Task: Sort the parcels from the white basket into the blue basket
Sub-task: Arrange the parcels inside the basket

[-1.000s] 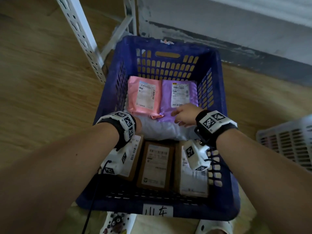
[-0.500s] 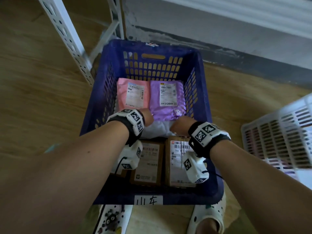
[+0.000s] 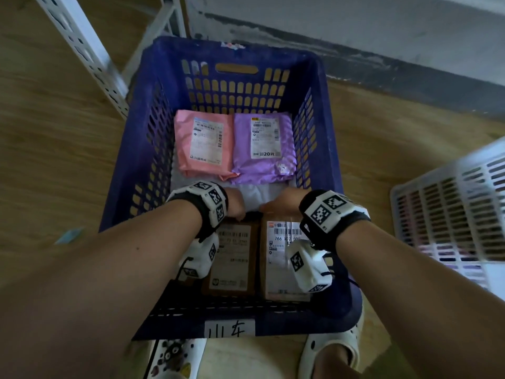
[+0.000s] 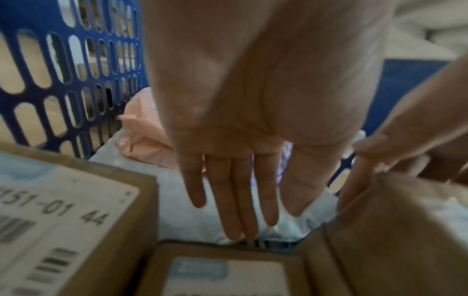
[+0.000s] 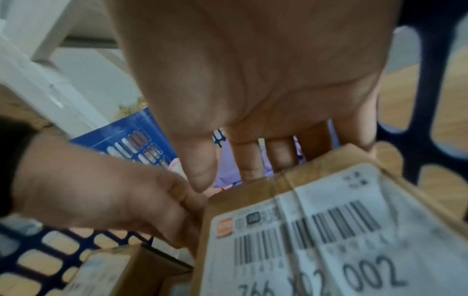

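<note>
The blue basket [image 3: 235, 47] stands on the floor in front of me. At its far end lie a pink parcel [image 3: 202, 143] and a purple parcel [image 3: 262, 149], over a white parcel [image 3: 257, 195]. Cardboard boxes fill the near end: a middle box [image 3: 232, 258] and a right box [image 3: 278, 258]; my wrist hides most of a left box [image 4: 63, 220]. My left hand [image 3: 235, 203] points straight fingers [image 4: 240, 200] down into the gap between the white parcel and the middle box. My right hand [image 3: 281, 203] lays its fingers [image 5: 276, 160] behind the right box's [image 5: 316, 230] far edge, thumb free.
The white basket [image 3: 451, 209] stands on the floor to the right, blurred. A white perforated shelf frame [image 3: 82, 50] and a wall [image 3: 355, 28] lie behind the blue basket. My feet in white clogs [image 3: 333, 348] are just below its labelled near rim [image 3: 229, 328].
Both hands have drawn back from the purple and white parcels to the far edge of the cardboard boxes. More of the white basket has come into view on the right.
</note>
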Demonstrator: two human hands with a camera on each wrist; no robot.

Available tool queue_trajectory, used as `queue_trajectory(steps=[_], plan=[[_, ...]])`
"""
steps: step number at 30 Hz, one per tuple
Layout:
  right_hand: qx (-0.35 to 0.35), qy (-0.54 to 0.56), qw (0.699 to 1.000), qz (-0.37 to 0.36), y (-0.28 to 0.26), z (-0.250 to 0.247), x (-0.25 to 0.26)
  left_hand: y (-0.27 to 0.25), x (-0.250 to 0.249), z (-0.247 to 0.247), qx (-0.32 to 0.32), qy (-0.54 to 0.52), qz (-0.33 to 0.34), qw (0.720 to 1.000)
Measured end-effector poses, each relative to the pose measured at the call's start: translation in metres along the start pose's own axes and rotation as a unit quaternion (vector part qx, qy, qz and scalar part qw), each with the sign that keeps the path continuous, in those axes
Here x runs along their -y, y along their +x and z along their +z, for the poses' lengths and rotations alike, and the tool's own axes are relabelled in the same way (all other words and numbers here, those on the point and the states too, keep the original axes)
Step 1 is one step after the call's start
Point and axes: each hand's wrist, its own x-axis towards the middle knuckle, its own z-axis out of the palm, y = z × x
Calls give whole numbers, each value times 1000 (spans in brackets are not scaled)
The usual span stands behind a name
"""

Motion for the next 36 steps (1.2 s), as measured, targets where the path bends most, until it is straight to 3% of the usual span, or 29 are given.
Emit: queue_trajectory(steps=[3, 6, 10, 13, 15, 18, 22, 25, 28, 30, 36], plan=[[23, -20, 999, 12, -7, -3, 7, -10, -14, -10, 27, -115, 54, 992], [60, -80, 994, 41, -15, -4, 4, -25, -23, -9, 66, -99, 68, 991], [46, -178, 982, 48, -43, -7, 8, -50, -23, -23, -1, -17, 61, 998], [-17, -143, 989, 26, -66, -23, 15, -81, -19, -48, -67, -52, 69, 994], [-68, -94, 993, 11, -86, -42, 21, -105, -16, -64, -107, -181, 77, 975], [-153, 7, 987, -44, -119, -67, 27, -146, -16, -76, -119, -393, 120, 904], [-248, 214, 939, -103, -150, -80, 31, -182, -21, -71, -101, -538, 185, 816], [-289, 401, 859, -134, -157, -74, 29, -195, -21, -65, -142, -589, 164, 778], [-295, 528, 779, -164, -161, -62, 30, -208, -18, -60, -151, -607, 157, 765], [-279, 578, 746, -178, -162, -54, 30, -216, -17, -59, -147, -608, 166, 763], [-233, 613, 732, -183, -158, -45, 37, -233, -6, -52, -156, -613, 164, 757]])
